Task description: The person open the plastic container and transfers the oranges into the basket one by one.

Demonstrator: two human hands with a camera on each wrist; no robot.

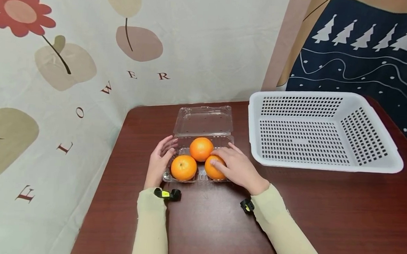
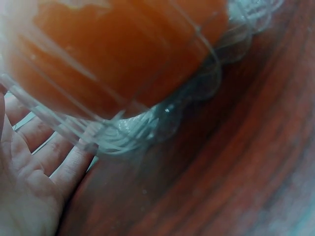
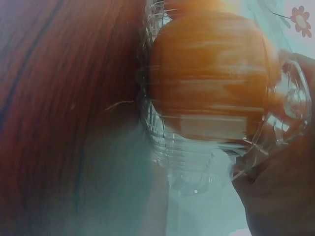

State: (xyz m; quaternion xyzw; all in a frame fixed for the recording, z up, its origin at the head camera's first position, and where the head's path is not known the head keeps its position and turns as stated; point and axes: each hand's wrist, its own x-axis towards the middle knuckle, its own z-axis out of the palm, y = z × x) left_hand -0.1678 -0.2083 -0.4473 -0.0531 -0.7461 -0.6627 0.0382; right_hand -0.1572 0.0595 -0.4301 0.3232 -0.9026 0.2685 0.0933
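In the head view, a clear plastic clamshell box [image 1: 201, 177] lies with its lid [image 1: 203, 121] folded back. Three oranges are inside: one at the back [image 1: 201, 149], one at the front left [image 1: 184, 168] and one at the front right [image 1: 214, 167]. My left hand [image 1: 158, 161] rests against the box's left side, and the left wrist view shows its fingers [image 2: 69, 167] extended along the outer wall. The right hand [image 1: 239, 167] reaches over the box's right edge and grips the front-right orange with thumb and fingers. Part of that orange is hidden beneath it.
A white perforated plastic basket [image 1: 256, 159] stands to the right on the dark wooden table [image 1: 206, 225]. Behind and to the left hangs a pale printed cloth [image 1: 200, 47]. A dark blue cloth with white trees [image 1: 360, 58] hangs at the back right.
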